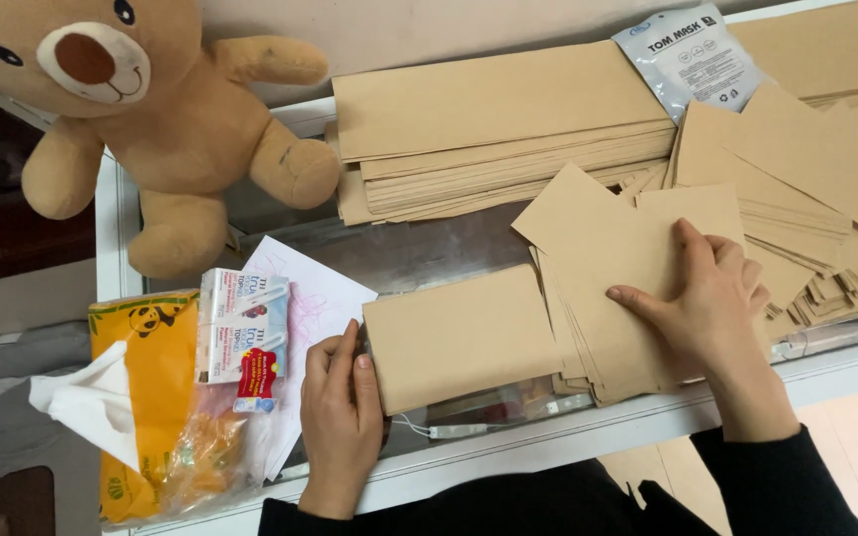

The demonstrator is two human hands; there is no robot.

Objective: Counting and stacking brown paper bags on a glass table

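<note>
My left hand (342, 417) presses its fingertips against the left end of a folded brown paper piece (459, 337) lying on the glass counter (419, 253). My right hand (712, 298) lies flat, fingers spread, on top of a stack of cut brown paper sheets (598, 258) just right of that piece. Both sleeves are black.
A long pile of brown paper sheets (489, 129) lies at the back, with more loose cut sheets (806, 179) and a grey mask packet (689, 55) at the right. A teddy bear (161, 109), small white boxes (240, 323), a scribbled white sheet (320, 298) and a yellow tissue pack (146, 387) sit at the left.
</note>
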